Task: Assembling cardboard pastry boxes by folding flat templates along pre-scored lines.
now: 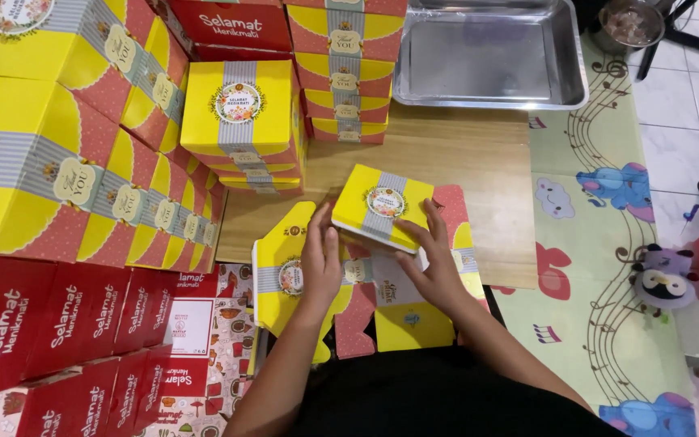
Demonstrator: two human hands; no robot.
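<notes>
Your forearms reach up from the frame's bottom to a yellow box (382, 208) held just above flat cartons (349, 299) on the board (463, 162). Your left hand (320, 260) clasps its near-left corner, your right hand (432, 263) its near-right edge. Its long axis runs left-right, equally near both hands.

Printed card, brushed steel, pale wood
The small yellow and red cardboard box (382, 207) looks smooth and faintly glossy; the rectangular metal tray (491, 53) has a dull sheen; the light wooden surface (479, 162) is matt and grained
</notes>
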